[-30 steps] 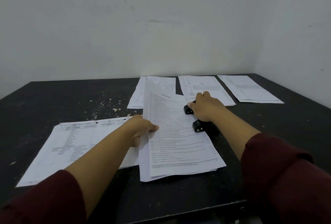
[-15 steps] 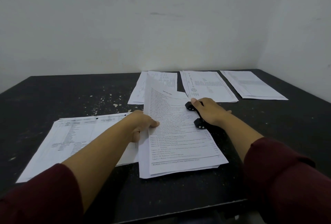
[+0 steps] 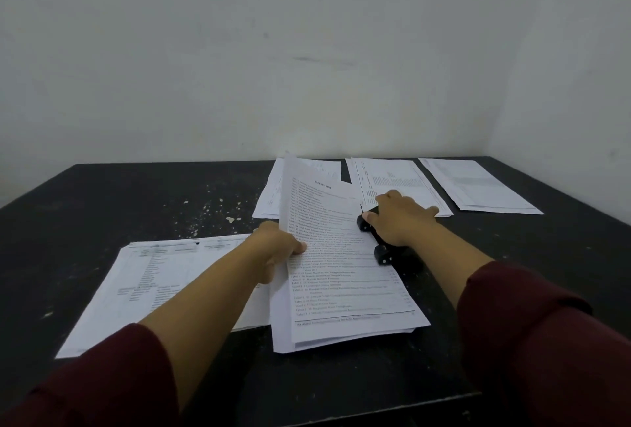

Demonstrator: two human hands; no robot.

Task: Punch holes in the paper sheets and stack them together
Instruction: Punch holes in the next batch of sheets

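pressure belongs on top of the hole punch (image 3: 381, 242), and that is where the right hand (image 3: 399, 218) lies, palm down with its fingers (image 3: 370, 216) spread flat over the black lever. the sheaf of paper (image 3: 341, 273) being punched lies at the middle of the desk (image 3: 136, 201), its right edge tucked into the punch's slot. the left hand (image 3: 278, 247) pinches the sheaf's left edge, thumb on top and the other fingers curled beneath, so that edge lifts and curls up a little.

to do this step well, i judge the sheets should be squared together and pushed fully against the back of the slot before the press, otherwise the holes land at different depths. the left hand would do better flattening the sheaf than lifting it, since a raised edge can drag the far side out of the slot. press straight down with the palm, then release fully before sliding the paper out.

count: one hole punch, two hands. five groups of paper: the sheaf in the punch, a flat pile on the left (image 3: 153, 286) that looks like the finished stack, with a dark dot like a punched hole near its far edge, and three batches along the far edge, left (image 3: 269, 198), middle (image 3: 392, 177) and right (image 3: 478, 187), seemingly still waiting. sheets per group i cannot tell.
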